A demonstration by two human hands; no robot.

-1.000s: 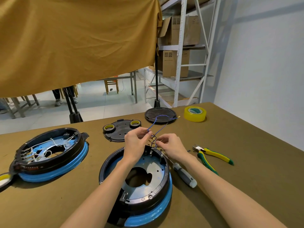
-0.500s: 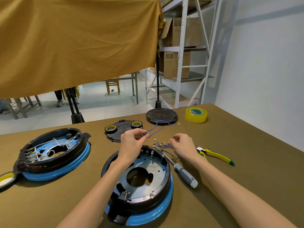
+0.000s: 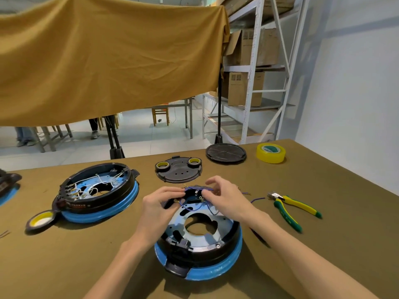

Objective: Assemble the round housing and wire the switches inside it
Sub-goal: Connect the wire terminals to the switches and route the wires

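Housing point(image 3: 197, 240) sat on the table point(image 3: 323, 223) right in front of you, black ring on a blue base, a rigid shell that looked safe to steady by its rim. The blue wires point(image 3: 192, 207) draped over its far edge were another matter: thin, limp, tipped with small terminals, best pinched close to the ends. Your left hand point(image 3: 160, 202) pinched the wires at the far rim; your right hand point(image 3: 224, 198) pinched them just beside it, fingers curled. Pliers point(image 3: 291, 207) lay off to your right, tape point(image 3: 271, 153) beyond, a wired second housing point(image 3: 97, 193) to your left
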